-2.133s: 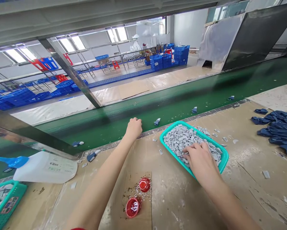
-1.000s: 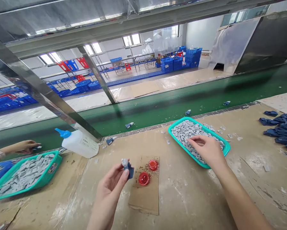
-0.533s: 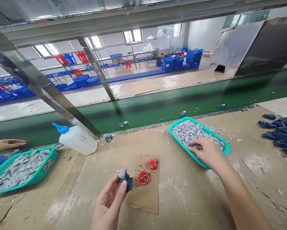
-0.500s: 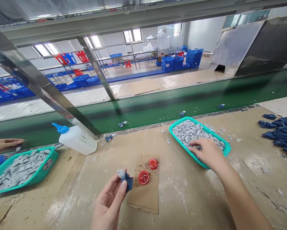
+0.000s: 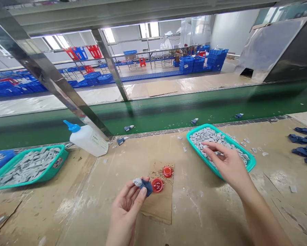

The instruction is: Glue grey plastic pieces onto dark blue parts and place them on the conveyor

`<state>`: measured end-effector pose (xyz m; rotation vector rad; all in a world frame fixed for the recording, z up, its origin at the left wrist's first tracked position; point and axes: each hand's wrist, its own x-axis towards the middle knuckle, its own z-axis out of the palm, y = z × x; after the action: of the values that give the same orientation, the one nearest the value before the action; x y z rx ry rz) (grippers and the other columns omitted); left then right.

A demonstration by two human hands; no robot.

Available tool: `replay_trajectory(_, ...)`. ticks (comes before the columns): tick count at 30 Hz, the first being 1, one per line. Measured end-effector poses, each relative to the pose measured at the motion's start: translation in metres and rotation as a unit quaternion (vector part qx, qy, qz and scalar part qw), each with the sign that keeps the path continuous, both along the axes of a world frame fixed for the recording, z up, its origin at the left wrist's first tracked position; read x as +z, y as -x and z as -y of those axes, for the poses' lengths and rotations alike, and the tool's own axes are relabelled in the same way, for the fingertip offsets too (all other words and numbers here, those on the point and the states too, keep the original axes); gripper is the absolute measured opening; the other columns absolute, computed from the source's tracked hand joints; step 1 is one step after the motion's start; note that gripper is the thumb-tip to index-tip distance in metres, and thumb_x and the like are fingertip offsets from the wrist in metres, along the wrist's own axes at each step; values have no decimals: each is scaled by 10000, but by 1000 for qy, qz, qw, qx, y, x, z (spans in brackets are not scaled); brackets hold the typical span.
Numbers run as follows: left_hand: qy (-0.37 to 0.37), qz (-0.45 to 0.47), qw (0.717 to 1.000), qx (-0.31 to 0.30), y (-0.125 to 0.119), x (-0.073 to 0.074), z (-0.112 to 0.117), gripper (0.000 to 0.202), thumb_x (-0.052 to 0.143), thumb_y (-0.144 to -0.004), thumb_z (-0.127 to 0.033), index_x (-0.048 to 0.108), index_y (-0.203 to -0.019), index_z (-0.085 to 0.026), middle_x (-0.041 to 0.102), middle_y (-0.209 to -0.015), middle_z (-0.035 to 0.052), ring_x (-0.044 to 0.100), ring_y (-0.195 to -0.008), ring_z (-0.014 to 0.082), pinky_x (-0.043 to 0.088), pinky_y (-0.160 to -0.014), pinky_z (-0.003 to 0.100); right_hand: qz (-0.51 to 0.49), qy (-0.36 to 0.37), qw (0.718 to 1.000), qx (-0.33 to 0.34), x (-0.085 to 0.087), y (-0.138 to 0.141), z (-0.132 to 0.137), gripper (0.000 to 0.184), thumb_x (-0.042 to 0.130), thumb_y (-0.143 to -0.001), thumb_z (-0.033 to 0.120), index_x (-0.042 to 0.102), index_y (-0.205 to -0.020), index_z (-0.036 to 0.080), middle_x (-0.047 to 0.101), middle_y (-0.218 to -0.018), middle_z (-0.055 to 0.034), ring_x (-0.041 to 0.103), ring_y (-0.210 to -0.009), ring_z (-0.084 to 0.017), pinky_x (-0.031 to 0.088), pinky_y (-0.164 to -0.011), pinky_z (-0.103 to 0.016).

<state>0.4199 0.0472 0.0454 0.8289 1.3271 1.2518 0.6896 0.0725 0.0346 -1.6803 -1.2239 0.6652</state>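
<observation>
My left hand [image 5: 126,210] is raised over the bench and pinches a small dark blue part with a grey piece on it [image 5: 143,185], held just left of two red caps [image 5: 157,185]. My right hand [image 5: 226,163] hovers over the near end of a teal tray [image 5: 250,164] heaped with small grey pieces [image 5: 209,136]. Its fingers are curled together above the heap; whether a piece is between them cannot be made out.
The red caps sit on a cardboard square [image 5: 159,205]. A white squeeze bottle with a blue nozzle [image 5: 86,139] lies to the left, beside a second teal tray of grey pieces [image 5: 27,167]. Blue parts are piled at far right [image 5: 305,145]. A green conveyor belt [image 5: 168,114] carries several assembled parts.
My left hand came back from the belt holding the blue part and has drawn nearer the red caps. My right hand lifted slightly off the grey pieces. The other person's hand at far left left the view.
</observation>
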Motion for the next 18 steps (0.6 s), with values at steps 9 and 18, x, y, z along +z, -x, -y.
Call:
replay_trajectory(9, -11, 20, 998, 59, 0, -12, 4, 317, 828, -485, -177, 577, -678, -171, 728, -761, 38, 693, -767, 200, 559, -713, 258, -210, 118, 961, 136, -27, 80, -4, 311, 707, -678, 454, 658, -730, 152, 717, -727, -92, 660, -703, -220, 486, -628, -297)
replay_trajectory(18, 5, 52, 997, 53, -7, -9, 9, 297, 812, -491, -140, 569, -659, -169, 739, -775, 55, 705, -771, 244, 586, -716, 322, -210, 111, 960, 148, -40, 90, -10, 357, 700, -671, 496, 663, -719, 144, 710, -685, -97, 654, -673, -216, 493, -647, -312)
